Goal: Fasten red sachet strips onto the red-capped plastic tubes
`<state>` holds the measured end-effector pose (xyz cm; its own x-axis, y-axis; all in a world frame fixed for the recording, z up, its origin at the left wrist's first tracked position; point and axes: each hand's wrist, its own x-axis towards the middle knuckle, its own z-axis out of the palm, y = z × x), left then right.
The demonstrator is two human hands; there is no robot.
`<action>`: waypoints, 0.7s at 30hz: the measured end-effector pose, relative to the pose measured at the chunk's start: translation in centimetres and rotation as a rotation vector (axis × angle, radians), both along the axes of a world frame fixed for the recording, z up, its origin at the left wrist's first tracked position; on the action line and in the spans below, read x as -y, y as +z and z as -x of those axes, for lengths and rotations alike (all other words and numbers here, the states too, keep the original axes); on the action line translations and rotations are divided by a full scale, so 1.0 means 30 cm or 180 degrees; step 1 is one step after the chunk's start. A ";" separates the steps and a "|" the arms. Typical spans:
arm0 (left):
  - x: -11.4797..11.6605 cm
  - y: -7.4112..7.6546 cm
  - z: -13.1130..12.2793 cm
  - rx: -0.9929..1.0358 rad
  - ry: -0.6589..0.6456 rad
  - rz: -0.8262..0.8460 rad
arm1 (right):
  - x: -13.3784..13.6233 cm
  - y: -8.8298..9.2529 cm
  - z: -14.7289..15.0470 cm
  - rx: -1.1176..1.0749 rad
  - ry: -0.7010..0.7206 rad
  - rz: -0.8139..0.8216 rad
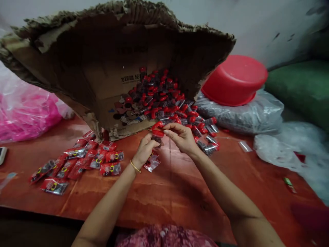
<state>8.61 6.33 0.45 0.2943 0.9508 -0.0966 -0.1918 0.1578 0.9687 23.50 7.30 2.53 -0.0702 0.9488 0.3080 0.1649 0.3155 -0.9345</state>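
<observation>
Over the middle of the table, my left hand (144,150) is closed around a small clear jar (157,140) with dark contents. The fingers of my right hand (181,138) pinch at its red lid (157,129), which looks tilted up; whether it is fully off I cannot tell. Just below my left hand lies a flat clear-and-red packet (153,161). Beyond both hands, a heap of red-lidded jars (164,92) spills out of a torn cardboard box (102,68) lying on its side. To the left rests a group of red packets with clear ends (89,156).
A red basin (235,79) sits on a plastic-wrapped bundle (239,111) at the back right. Clear plastic bags (277,151) lie along the right side. At the left are a bag of pink items (28,106) and a white-edged device (2,154). The reddish table's (154,199) front edge is near my body.
</observation>
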 end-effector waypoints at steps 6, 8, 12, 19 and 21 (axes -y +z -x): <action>0.097 -0.020 -0.049 -0.0440 -0.0218 -0.0320 | 0.109 -0.010 -0.064 0.0050 0.0015 0.0093; 0.125 -0.025 -0.071 -0.0606 -0.0238 -0.0441 | 0.142 -0.013 -0.085 0.0153 0.0007 0.0066; 0.169 -0.024 -0.115 -0.0708 -0.0281 -0.0469 | 0.209 -0.026 -0.129 0.0628 -0.0068 -0.0240; 0.239 -0.077 -0.174 -0.1019 -0.0224 -0.0566 | 0.364 -0.051 -0.182 0.2095 -0.0143 -0.0839; 0.268 -0.106 -0.191 -0.1169 -0.0330 -0.0576 | 0.400 -0.050 -0.198 0.2247 -0.0296 -0.0888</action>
